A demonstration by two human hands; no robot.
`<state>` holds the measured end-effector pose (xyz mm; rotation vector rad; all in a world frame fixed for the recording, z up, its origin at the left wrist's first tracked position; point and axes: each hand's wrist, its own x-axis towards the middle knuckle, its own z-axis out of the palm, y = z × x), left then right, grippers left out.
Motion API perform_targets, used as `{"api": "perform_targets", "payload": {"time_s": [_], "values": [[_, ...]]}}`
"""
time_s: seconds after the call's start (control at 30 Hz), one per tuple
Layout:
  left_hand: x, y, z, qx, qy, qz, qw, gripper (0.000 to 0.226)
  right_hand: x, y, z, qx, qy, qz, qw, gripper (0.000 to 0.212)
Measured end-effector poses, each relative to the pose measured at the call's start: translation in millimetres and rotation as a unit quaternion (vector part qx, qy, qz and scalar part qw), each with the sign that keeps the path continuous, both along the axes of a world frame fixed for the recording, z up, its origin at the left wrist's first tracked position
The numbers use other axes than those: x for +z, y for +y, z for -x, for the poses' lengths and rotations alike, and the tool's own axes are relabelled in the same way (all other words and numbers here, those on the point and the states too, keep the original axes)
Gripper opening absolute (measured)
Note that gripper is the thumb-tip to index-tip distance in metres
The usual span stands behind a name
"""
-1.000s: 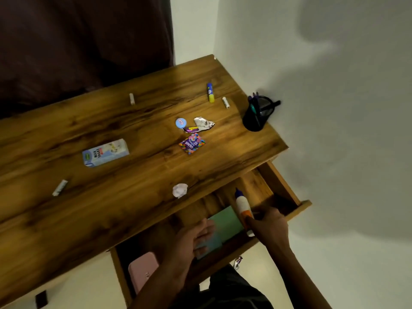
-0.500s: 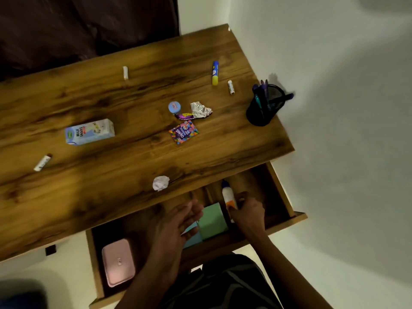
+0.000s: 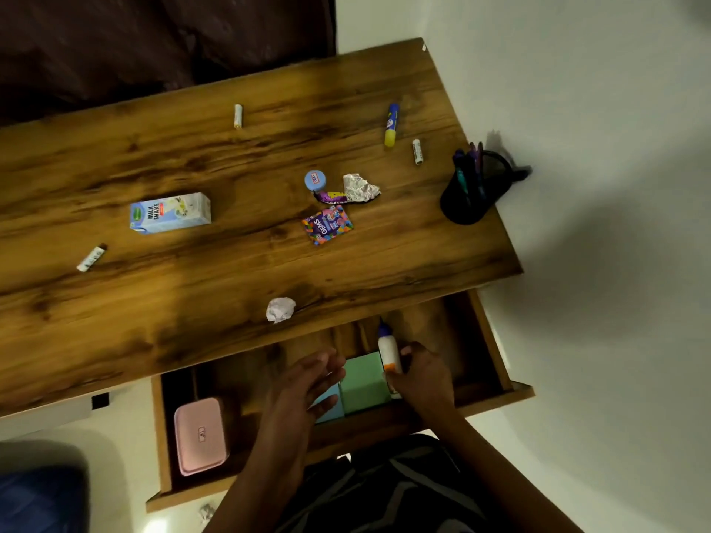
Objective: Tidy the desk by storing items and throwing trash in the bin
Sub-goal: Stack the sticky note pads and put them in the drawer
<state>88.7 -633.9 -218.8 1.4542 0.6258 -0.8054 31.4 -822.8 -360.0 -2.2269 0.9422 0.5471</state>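
Observation:
The drawer (image 3: 496,359) under the wooden desk (image 3: 238,271) stands pulled out. Inside it my right hand (image 3: 421,375) grips the lower end of a white glue bottle (image 3: 386,348) with a blue cap, lying beside a green pad (image 3: 363,382) and a blue pad (image 3: 331,407). My left hand (image 3: 304,394) hovers over the pads with relaxed, spread fingers and holds nothing. A pink case (image 3: 200,434) lies at the drawer's left end.
On the desk lie a milkshake carton (image 3: 171,212), a crumpled paper ball (image 3: 281,308), a candy packet (image 3: 327,224), crumpled foil (image 3: 359,188), a blue round lid (image 3: 315,180), a glue stick (image 3: 391,125), three small white sticks and a black pen holder (image 3: 471,190) by the wall.
The right hand has lowered the glue bottle deeper into the drawer beside the green pad. The left hand has lifted off the pads. The view has shifted slightly.

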Motion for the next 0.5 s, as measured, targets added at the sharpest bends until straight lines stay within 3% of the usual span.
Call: {"api": "perform_targets", "payload": {"time_s": [0.1,0.27,0.5], "values": [[-0.1,-2.7,0.8,-0.008,-0.001,0.010,1.000,0.039,2.0,-8.4,4.3,0.010,0.010,-0.004,1.000,0.048],[-5.4,-7.9,-1.8,-0.015,0.021,0.011,1.000,0.028,38.9,-21.5,-8.8,0.029,-0.041,0.008,0.999,0.036],[-10.5,-5.9,-12.3,-0.003,0.058,0.015,0.998,0.023,122.5,-19.0,-101.9,-0.048,-0.323,-0.021,0.945,0.017]]}}
